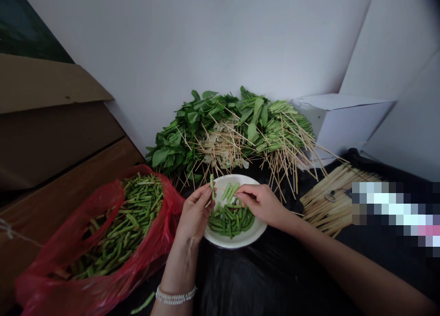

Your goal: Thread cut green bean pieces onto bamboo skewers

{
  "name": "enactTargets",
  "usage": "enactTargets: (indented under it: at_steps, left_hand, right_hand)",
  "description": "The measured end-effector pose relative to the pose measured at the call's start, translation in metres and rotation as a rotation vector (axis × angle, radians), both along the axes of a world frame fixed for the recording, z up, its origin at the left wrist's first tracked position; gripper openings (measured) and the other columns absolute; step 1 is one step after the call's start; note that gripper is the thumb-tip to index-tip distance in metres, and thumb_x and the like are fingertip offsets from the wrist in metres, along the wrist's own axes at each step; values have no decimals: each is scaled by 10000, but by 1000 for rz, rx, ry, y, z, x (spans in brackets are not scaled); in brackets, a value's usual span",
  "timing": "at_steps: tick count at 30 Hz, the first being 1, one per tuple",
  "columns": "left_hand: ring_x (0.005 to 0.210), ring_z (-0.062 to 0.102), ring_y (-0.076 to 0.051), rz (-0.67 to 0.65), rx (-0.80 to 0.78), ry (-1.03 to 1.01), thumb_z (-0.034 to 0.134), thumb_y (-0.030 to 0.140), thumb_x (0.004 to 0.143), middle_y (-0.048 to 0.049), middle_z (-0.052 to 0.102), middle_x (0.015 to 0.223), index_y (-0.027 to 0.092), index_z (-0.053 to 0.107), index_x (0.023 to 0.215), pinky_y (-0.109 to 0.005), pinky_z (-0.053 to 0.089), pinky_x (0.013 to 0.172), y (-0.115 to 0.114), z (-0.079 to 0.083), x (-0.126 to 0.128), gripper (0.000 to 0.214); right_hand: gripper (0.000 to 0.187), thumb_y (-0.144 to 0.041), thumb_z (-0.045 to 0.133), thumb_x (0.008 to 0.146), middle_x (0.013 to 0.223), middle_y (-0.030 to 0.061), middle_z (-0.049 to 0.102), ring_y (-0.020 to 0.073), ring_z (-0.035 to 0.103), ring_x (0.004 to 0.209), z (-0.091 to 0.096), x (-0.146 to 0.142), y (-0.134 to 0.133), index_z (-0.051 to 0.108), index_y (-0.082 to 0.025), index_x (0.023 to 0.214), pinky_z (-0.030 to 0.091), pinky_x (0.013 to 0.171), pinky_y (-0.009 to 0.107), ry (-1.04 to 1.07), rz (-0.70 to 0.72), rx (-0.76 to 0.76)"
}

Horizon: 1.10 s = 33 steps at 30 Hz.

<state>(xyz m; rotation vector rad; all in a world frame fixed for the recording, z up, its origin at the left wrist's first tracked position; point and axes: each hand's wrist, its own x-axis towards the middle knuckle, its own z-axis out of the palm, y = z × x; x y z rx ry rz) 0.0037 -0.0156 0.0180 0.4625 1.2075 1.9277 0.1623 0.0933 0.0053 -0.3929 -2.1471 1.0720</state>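
My left hand (198, 210) is closed, pinching a short green bean piece (212, 186) upright between thumb and fingers over the bowl's left side. My right hand (259, 201) is closed in a pinch on a thin wooden skewer, which runs left toward that bean piece. A few bean pieces (230, 192) lie side by side near my right fingertips; whether they are on the skewer or in the bowl, I cannot tell. Below both hands, a white bowl (237, 243) holds many cut green bean pieces (232, 222).
Left stands a red plastic bag (168, 201) full of cut beans (137, 215). Behind the bowl lie skewered leafy greens (172, 141) and green stalks (285, 128). Bare skewers (323, 196) with a metal ring handle (330, 196) are at right, near a white box (350, 123). A cardboard box (51, 91) is left.
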Motion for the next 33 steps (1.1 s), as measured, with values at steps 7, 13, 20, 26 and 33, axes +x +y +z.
enactTargets:
  at_steps: [7, 13, 20, 26, 33]
  left_hand:
    - [724, 614, -81, -11, -2, 15, 857, 246, 564, -23, 718, 803, 147, 747, 886, -164, 462, 634, 0, 0, 1, 354]
    - [710, 600, -76, -18, -10, 48, 853, 280, 573, -19, 707, 786, 151, 747, 896, -165, 449, 632, 0, -1, 1, 364]
    - [743, 612, -93, 29, -36, 174, 823, 341, 616, -37, 720, 834, 170, 755, 910, -188, 447, 673, 1, -2, 2, 347]
    - [736, 613, -92, 27, -42, 180, 821, 342, 615, -35, 727, 818, 176, 757, 905, -189, 443, 675, 0, -2, 3, 340]
    - [719, 622, -102, 42, -44, 254, 797, 350, 648, -52, 742, 850, 175, 757, 907, -207, 454, 680, 1, -7, 0, 315]
  right_hand:
    - [173, -216, 513, 868, 616, -25, 619, 106, 549, 565, -2, -1, 1, 675, -189, 815, 421, 586, 232, -4, -11, 11]
    - [176, -204, 511, 864, 617, -26, 621, 97, 530, 552, 0, -1, 0, 671, -191, 792, 403, 567, 220, -12, -14, 7]
    - [176, -208, 508, 865, 611, -28, 613, 99, 535, 561, -2, 0, 1, 665, -185, 790, 407, 586, 228, -30, -24, 14]
    - [177, -205, 506, 861, 614, -26, 611, 99, 530, 555, -1, 0, 1, 669, -182, 798, 403, 571, 229, -28, -19, 9]
    - [190, -221, 496, 870, 608, -25, 608, 103, 517, 546, -4, -1, 1, 668, -188, 796, 398, 562, 236, -45, -16, 21]
